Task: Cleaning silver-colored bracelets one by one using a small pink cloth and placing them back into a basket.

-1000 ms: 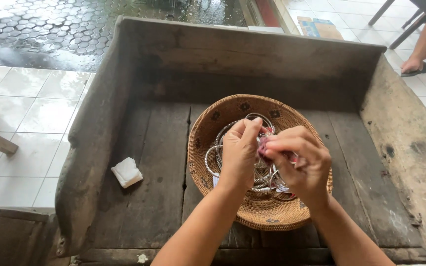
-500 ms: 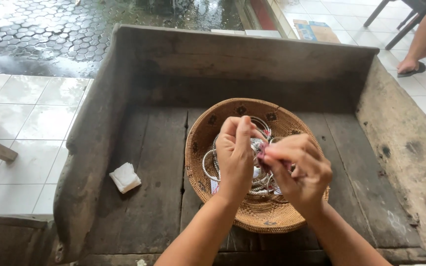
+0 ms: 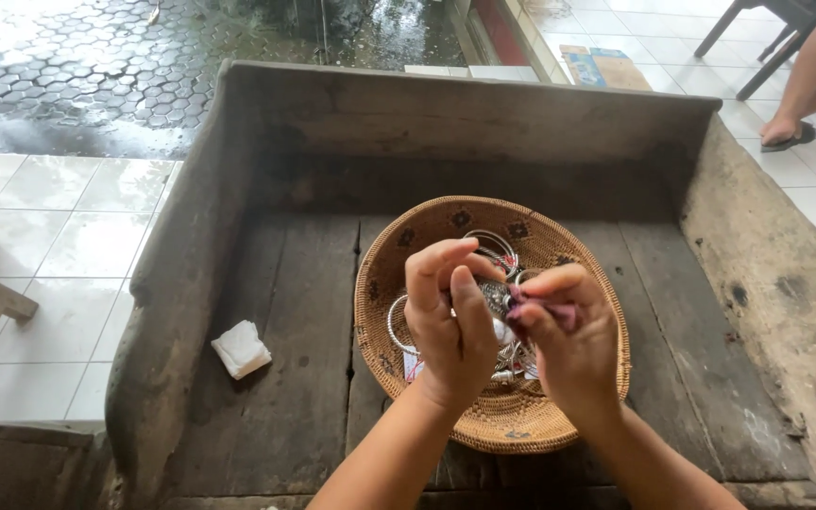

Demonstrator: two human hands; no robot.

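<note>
While I scan from the left edge inward, I note first a crumpled white cloth (image 3: pixel 242 348) lying alone on the dark plank floor of the wooden trough (image 3: pixel 266 312), at roughly nine o'clock from the woven basket (image 3: pixel 559 236) and well apart from it. It touches nothing else; I judge it set aside within reach.

Next comes the basket itself, round and shallow, resting flat on the trough boards near the middle. Inside it lies a tangle of silver bangles (image 3: pixel 399 316), some rings showing at the nine and twelve o'clock parts of the bowl. The basket appears to serve as a catch-all, so that loose pieces stay together.

Above the bowl, the left hand (image 3: pixel 450 316) is raised with fingers curled and thumb pressed inward, pinching a small silver piece (image 3: pixel 497 297) at about its three o'clock. That piece sits between both hands, over the basket centre, so anything dropped would land in the bowl.

Further right, the right hand (image 3: pixel 569 335) is clenched around a small purple cloth (image 3: pixel 559 312), its fingertips pressing the cloth toward the silver piece. Whether the cloth touches the metal I cannot tell, since the fingers cover the meeting point.

At the far one o'clock corner, another person's leg and sandalled foot (image 3: pixel 790 132) rest on white tiles.
</note>
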